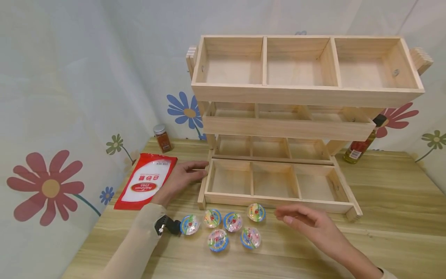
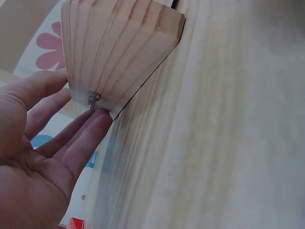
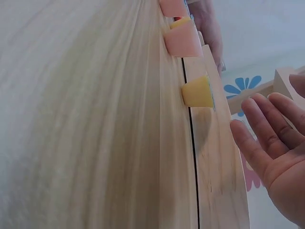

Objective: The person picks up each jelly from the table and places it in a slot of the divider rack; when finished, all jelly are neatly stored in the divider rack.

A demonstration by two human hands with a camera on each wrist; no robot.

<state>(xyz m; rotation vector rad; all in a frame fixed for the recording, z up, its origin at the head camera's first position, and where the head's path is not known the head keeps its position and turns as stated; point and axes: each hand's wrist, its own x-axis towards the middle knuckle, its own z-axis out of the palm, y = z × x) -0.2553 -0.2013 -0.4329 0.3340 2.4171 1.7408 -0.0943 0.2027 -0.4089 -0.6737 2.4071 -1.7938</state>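
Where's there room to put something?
The table right of the wooden rack, in front of the bottle, is bare; so are the rack's bottom compartments. Crowded: left of the rack, by the bag and left hand; in front, where six cups sit.

- Left grip [image 2: 43, 148]: a bare hand, fingers [image 2: 90, 143] extended to the lower end of a pale wooden piece [image 2: 119, 47].
- Metal bolt [image 2: 93, 98] on that wood, just beside the fingertips.
- Wood-grained bench [image 2: 205, 124], at right.
- Pink petals [image 2: 49, 50] behind, red corner [image 2: 76, 223] below.
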